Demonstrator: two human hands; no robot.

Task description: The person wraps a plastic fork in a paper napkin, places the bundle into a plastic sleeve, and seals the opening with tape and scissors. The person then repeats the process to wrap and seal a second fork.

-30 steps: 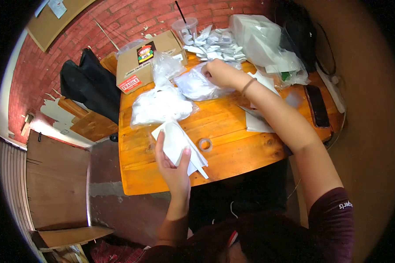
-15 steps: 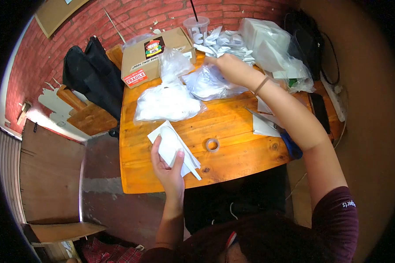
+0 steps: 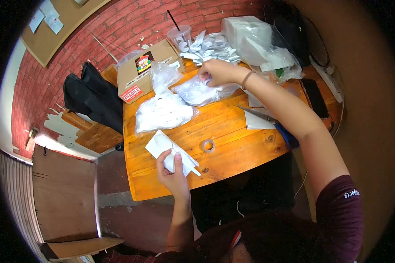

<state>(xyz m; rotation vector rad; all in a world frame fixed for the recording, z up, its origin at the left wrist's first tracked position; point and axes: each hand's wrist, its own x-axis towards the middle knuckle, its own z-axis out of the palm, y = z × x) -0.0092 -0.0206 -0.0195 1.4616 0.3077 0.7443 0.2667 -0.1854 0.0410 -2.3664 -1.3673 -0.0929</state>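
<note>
My left hand (image 3: 173, 177) is closed around a white plastic spoon (image 3: 162, 142), its bowl pointing away from me. The spoon lies over folded white paper sheets (image 3: 156, 149) at the table's near left edge. My right hand (image 3: 219, 72) reaches across to an open clear plastic bag (image 3: 202, 94) with pale contents. Its fingers are curled down into the bag's mouth, and what they pinch is mostly hidden. Just left of that stands a fuller clear bag (image 3: 164, 114) of white items, which neither hand touches.
A tape roll (image 3: 208, 146) lies mid-table. Blue-handled scissors (image 3: 287, 136) rest on white paper under my right forearm. Behind are a cardboard box (image 3: 136, 81), a plastic cup (image 3: 180, 37), a pile of small white packets (image 3: 213, 48), bagged white containers (image 3: 250, 35) and a phone (image 3: 314, 98).
The view has shifted a little. My right hand has gone from the back edge of the clear bag to curling its fingers into it. The left hand keeps the spoon over the papers.
</note>
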